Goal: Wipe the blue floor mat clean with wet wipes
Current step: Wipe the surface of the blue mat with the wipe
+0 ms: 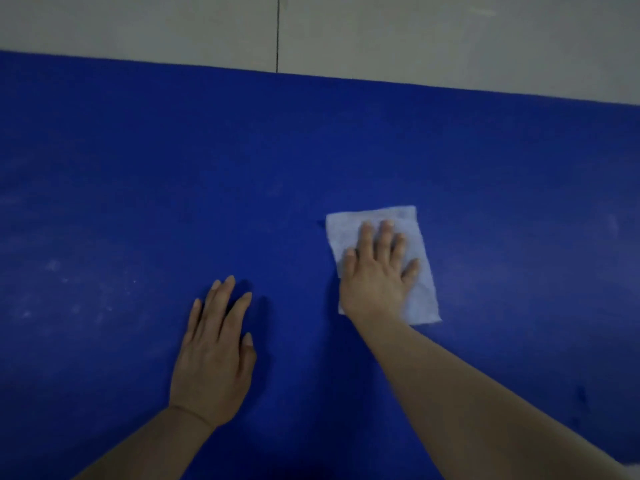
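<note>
Most of the view is taken up by the blue floor mat (138, 168), which runs from the left side to the right side and down to the bottom; its far edge slants slightly, lower toward the right. Beyond that far edge lies a pale grey floor (450, 36), crossed by one thin dark seam (277, 32) that meets the mat's far edge a little left of the middle. Faint whitish smudges (62, 292) show on the mat toward its left side, with weaker pale marks near its right side.

Both forearms come in from the near edge of the mat. On the mat, right of its middle, lies a pale rectangular wet wipe (408, 220), spread flat with its long side running away from the person and tilted a little. The right hand (375, 275) lies palm-down on the wipe with its fingers straight and slightly fanned, pressing it flat against the mat; nothing is curled round or pinched. The wipe shows past the fingertips and along the hand's right side.

The left hand (213, 355) rests flat on the bare mat, left of the wipe and nearer the person, fingers straight and close together, holding nothing. Left hand and wipe are apart.
</note>
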The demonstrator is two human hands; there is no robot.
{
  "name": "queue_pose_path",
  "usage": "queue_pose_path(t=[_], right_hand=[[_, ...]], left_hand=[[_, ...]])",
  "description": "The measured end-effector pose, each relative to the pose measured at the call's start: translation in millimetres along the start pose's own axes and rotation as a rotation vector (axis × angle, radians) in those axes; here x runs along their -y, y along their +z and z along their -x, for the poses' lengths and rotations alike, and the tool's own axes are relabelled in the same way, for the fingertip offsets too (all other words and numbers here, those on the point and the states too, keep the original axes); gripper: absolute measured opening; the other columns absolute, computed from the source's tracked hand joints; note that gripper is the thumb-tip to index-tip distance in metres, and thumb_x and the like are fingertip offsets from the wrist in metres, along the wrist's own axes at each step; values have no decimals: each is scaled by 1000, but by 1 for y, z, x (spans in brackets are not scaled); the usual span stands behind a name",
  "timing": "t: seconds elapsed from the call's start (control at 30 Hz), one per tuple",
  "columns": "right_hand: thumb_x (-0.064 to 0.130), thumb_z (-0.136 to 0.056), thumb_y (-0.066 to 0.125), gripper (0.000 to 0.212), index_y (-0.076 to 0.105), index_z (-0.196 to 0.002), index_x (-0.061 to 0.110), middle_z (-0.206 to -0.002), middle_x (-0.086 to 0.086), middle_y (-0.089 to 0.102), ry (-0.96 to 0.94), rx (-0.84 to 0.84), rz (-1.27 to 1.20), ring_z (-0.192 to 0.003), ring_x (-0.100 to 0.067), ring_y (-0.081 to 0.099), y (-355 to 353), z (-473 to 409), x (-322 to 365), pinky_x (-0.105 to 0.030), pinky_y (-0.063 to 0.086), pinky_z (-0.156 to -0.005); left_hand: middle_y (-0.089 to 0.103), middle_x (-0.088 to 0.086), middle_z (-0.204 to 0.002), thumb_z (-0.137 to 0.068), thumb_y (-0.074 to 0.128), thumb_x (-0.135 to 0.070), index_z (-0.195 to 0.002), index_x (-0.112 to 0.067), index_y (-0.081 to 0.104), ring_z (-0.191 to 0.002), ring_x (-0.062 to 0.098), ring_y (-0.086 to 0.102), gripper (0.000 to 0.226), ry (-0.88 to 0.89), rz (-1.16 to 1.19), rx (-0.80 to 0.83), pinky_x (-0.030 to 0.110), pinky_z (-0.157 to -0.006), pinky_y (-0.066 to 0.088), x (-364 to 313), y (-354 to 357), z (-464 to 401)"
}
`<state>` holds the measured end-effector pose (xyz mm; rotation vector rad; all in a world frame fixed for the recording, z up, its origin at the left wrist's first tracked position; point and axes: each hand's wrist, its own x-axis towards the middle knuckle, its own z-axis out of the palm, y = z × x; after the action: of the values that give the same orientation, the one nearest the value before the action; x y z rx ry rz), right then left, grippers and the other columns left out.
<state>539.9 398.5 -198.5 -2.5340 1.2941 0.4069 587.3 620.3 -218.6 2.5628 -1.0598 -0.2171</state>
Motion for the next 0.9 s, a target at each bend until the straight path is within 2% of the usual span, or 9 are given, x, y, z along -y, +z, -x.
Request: queue_pose_path(t=[0.17, 0.27, 0.37, 0.4, 0.47, 0.53, 0.67, 0.8, 0.9], right_hand=[[42, -102, 19, 58, -9, -151, 30, -158, 2, -20, -638, 23, 191, -145, -24, -19, 15, 2, 89, -53, -13, -113], [44, -99, 20, 59, -1, -152, 29, -160, 3, -11, -898, 67, 253, -146, -19, -13, 26, 30, 66, -50, -12, -115], [44, -96, 14, 60, 19, -152, 23, -159, 2, 12, -562, -76, 152, -146, -20, 15, 23, 27, -4, -54, 15, -115], [46, -94, 8, 63, 12, -152, 24, -159, 2, 7, -377, -132, 128, -146, -20, 14, 18, 24, -28, -53, 15, -115], [50, -92, -5, 60, -14, -148, 28, -156, 5, -17, -72, -64, 66, -146, -16, -9, 10, 21, -64, -48, -1, -118], [47, -97, 1, 57, -22, -144, 27, -156, 3, -24, 70, -57, 21, -144, -17, -20, 7, 26, -68, -48, -8, -118], [46, -96, 1, 59, -13, -148, 21, -154, -1, -20, -168, -102, 71, -143, -21, -18, 32, 54, -17, -51, -9, -115], [46, -95, 26, 60, 30, -148, 18, -156, -1, 24, -533, -57, 81, -145, -20, 20, 48, 87, 6, -51, 12, -115], [49, -98, 14, 62, 30, -148, 17, -155, 0, 27, -392, -65, 97, -142, -18, 29, 38, 73, -35, -48, 16, -114]], left_hand=[[27, 13, -153, -90, 31, -26, -144, -6, 31, -142, 27, 21, 57, -1, -15, 13, 37, -118, 8, 4, 0, -2], [29, 13, -152, -90, 31, -27, -143, -7, 31, -141, 26, 23, 57, -2, 0, 34, 36, -118, 8, 4, -1, -2], [30, 14, -153, -91, 30, -25, -141, -5, 35, -142, 27, 22, 54, 3, -13, 42, 35, -119, 7, 2, 0, -3], [30, 13, -153, -91, 29, -25, -141, -5, 36, -142, 26, 22, 54, 3, -18, 42, 35, -119, 7, 1, 0, -3], [30, 13, -153, -93, 27, -25, -140, -6, 39, -142, 25, 23, 53, 10, -33, 46, 35, -119, 7, 1, 1, -3], [31, 13, -152, -93, 26, -25, -138, -6, 42, -142, 25, 24, 52, 15, -53, 57, 36, -119, 7, 0, 1, -3], [32, 15, -152, -93, 24, -25, -134, -5, 49, -140, 26, 26, 52, 8, -100, 95, 37, -118, 7, 0, 0, -4], [34, 17, -150, -91, 25, -25, -132, -6, 49, -139, 27, 26, 52, 9, -100, 107, 34, -118, 5, 2, 0, -3], [33, 16, -151, -93, 25, -25, -134, -6, 49, -140, 26, 26, 52, 9, -92, 100, 34, -119, 4, 1, -1, -4]])
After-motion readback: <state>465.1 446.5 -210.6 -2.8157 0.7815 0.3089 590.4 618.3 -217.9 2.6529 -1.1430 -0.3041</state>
